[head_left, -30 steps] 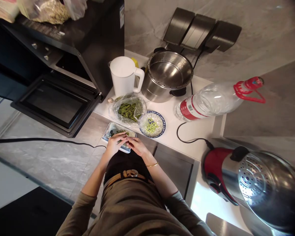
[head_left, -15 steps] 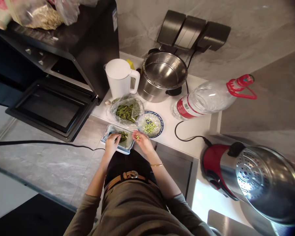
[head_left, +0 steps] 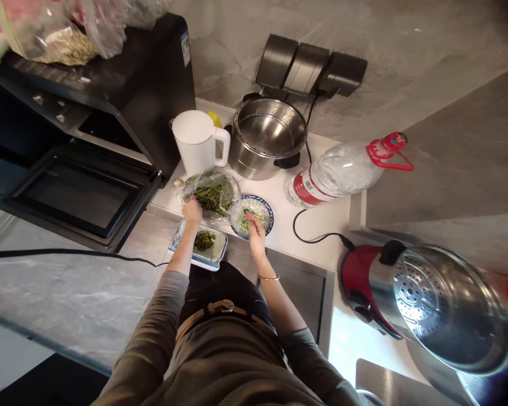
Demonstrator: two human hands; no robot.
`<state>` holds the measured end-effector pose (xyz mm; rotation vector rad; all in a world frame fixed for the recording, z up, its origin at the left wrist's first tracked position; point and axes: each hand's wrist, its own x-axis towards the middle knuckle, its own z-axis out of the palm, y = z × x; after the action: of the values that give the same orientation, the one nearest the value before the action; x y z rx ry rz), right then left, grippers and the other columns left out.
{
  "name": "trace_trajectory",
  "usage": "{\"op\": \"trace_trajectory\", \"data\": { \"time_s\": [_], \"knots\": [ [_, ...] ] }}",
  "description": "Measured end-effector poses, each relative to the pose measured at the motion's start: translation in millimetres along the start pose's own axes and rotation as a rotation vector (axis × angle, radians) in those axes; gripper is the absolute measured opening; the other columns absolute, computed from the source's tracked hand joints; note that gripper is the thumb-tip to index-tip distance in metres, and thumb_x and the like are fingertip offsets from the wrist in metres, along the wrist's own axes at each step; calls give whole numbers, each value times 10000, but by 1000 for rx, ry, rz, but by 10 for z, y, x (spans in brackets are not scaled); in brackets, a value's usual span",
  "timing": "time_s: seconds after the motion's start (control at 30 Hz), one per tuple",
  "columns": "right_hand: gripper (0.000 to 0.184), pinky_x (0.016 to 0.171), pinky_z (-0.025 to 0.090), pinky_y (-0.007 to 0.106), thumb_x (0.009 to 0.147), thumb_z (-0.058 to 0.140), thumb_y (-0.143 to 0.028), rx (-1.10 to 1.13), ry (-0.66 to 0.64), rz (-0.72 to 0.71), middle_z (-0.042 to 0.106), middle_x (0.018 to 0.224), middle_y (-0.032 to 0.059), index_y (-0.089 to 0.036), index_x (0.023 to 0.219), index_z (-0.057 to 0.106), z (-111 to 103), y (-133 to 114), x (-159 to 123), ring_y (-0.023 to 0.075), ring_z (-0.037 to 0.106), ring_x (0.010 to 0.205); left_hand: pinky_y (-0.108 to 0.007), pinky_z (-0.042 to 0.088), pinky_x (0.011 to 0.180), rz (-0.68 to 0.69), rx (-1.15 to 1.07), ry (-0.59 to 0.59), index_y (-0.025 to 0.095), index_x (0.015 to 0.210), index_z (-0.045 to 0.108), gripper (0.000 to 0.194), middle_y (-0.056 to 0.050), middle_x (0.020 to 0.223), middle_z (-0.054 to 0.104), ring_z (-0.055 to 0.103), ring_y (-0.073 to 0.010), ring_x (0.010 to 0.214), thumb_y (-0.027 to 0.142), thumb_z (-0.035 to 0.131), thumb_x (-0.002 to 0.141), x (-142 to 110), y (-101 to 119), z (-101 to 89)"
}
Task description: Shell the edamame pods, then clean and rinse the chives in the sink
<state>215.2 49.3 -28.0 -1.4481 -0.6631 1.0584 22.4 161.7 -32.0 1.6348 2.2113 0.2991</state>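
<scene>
My left hand (head_left: 192, 210) is at the near left edge of a clear plastic bag (head_left: 227, 183) of green bean pods (head_left: 211, 198). Its fingers are curled down among the pods, and their tips are hidden. Over a blue-rimmed plate (head_left: 270, 213) my right hand (head_left: 256, 230) is tilted with its fingers stretched out. Shelled green beans (head_left: 246, 225) lie on that plate, just under the fingers. Below my left wrist is a shallow tray (head_left: 216, 255) with a heap of empty-looking pods (head_left: 204, 240) in it.
A white jug (head_left: 197, 144) and a steel pot (head_left: 257, 160) stand behind the bag. To the right are a large water bottle (head_left: 342, 172) and a red-and-steel cooker (head_left: 363, 282). An oven door (head_left: 80, 192) hangs open at left. A black cable (head_left: 298, 228) lies on the counter.
My left hand has moved from the tray up to the bag of pods. My right hand has gone from beside the tray, with beans in its palm, to over the plate.
</scene>
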Motion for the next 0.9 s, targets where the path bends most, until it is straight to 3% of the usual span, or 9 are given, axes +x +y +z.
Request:
{"op": "trace_trajectory", "data": {
  "time_s": [0.17,0.43,0.57,0.67,0.8,0.9],
  "knots": [
    [265,1084,375,393,809,618,-393,16,-35,1,712,1141,47,-237,1000,713,100,-142,-169,202,598,1132,-428,503,819,-75,56,22,114,1181,583,325,-224,1013,704,683,-339,960,154,483,874,143,28,11],
    [235,1071,371,379,807,619,-373,1,-75,8,710,1116,50,-234,971,714,239,-278,-261,213,592,1112,-415,487,829,-131,-14,13,144,1189,560,368,-171,950,715,684,-311,930,133,497,827,81,-14,-27],
    [232,1082,363,381,820,602,-361,-24,-85,-26,709,1112,47,-232,980,710,286,-280,-268,212,595,1107,-396,480,891,-23,-135,120,140,1204,564,425,-121,956,713,660,-288,985,173,566,780,9,-7,-109],
    [216,1085,362,377,817,612,-359,-11,-109,-17,710,1101,36,-240,969,709,324,-256,-260,208,593,1102,-397,465,947,77,-283,163,138,1107,642,348,-110,961,712,639,-276,1012,173,559,771,-24,60,-172],
    [198,1030,408,351,798,647,-379,19,-131,16,715,1054,22,-248,935,703,384,-264,-256,200,605,1059,-332,518,799,59,-724,11,136,983,676,274,-82,927,715,655,-197,818,157,536,747,-178,172,-217],
    [232,779,485,306,791,654,-472,53,-201,137,709,847,12,-245,832,679,420,-320,-271,179,629,818,-251,499,660,123,-1022,-153,162,963,665,239,-34,874,697,612,-126,693,198,589,739,-461,174,-238]
  ]
}}
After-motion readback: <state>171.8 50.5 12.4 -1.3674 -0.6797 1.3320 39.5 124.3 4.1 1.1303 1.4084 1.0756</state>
